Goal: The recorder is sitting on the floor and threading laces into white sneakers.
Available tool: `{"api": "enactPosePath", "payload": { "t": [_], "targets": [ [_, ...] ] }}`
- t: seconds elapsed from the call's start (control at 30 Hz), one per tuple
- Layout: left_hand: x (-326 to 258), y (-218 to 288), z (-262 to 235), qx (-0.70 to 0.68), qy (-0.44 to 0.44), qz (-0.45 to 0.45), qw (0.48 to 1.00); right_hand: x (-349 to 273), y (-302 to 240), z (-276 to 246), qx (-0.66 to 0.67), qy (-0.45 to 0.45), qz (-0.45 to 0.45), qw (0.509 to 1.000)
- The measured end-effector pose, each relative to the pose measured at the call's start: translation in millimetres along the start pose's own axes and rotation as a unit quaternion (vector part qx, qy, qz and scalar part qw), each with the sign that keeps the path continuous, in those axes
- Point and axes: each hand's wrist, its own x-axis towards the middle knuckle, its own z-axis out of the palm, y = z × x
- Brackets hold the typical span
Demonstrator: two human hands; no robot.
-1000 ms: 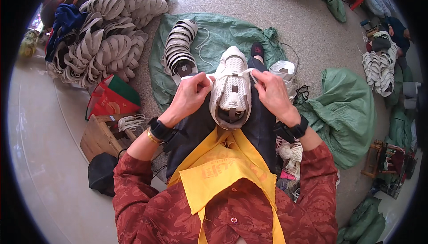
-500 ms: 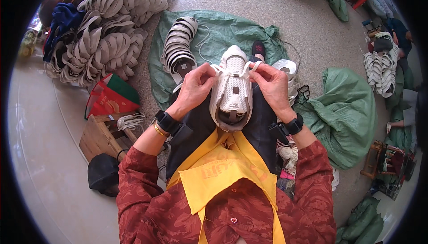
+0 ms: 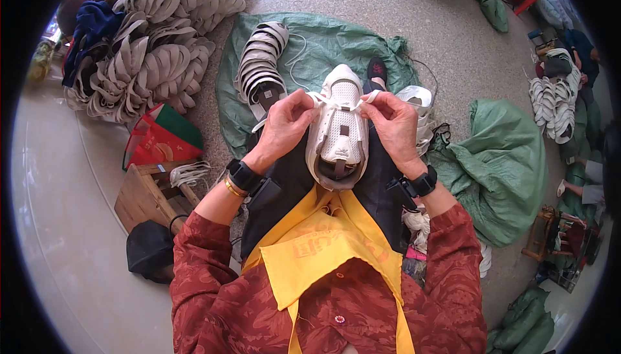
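Toe pointing away from me, a white perforated shoe upper [image 3: 337, 142] rests on my lap between my thighs. A white shoelace [image 3: 317, 99] crosses its lacing area, with one end going out to each side. My left hand [image 3: 286, 123] pinches the left end between thumb and fingers, at the shoe's left edge. On the other side my right hand [image 3: 392, 123] grips the right end in the same way. The shoe's heel opening, with a dark lining, faces me. The fingers partly cover the lace ends.
Beyond my lap lies a green woven sheet [image 3: 330, 30] bearing a row of nested shoe uppers [image 3: 262, 56]. A large heap of pale uppers [image 3: 149, 63] is at the far left. A wooden stool [image 3: 145, 195] stands left, and a green sack [image 3: 498, 166] lies right.
My right hand has shifted slightly, and the lace on that side looks flatter and drawn closer to the shoe. Both hands still hold the lace ends.
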Motion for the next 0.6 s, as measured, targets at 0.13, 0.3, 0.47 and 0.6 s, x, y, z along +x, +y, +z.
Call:
{"api": "enactPosePath", "payload": {
  "t": [0.13,0.3,0.47,0.6],
  "targets": [
    [0,-1,0,-0.014,0.006,-0.013,1.0,0,-7,0,-0.09,-0.018,-0.033,0.995],
    [4,3,2,-0.074,0.01,-0.017,0.997,1,-4,-1,-0.107,-0.027,-0.03,0.993],
    [10,9,8,-0.182,0.008,-0.01,0.983,-1,-4,1,-0.107,-0.018,-0.027,0.994],
    [14,17,15,-0.22,0.017,-0.004,0.975,-1,-1,1,-0.107,-0.015,-0.033,0.994]
  ]
}}
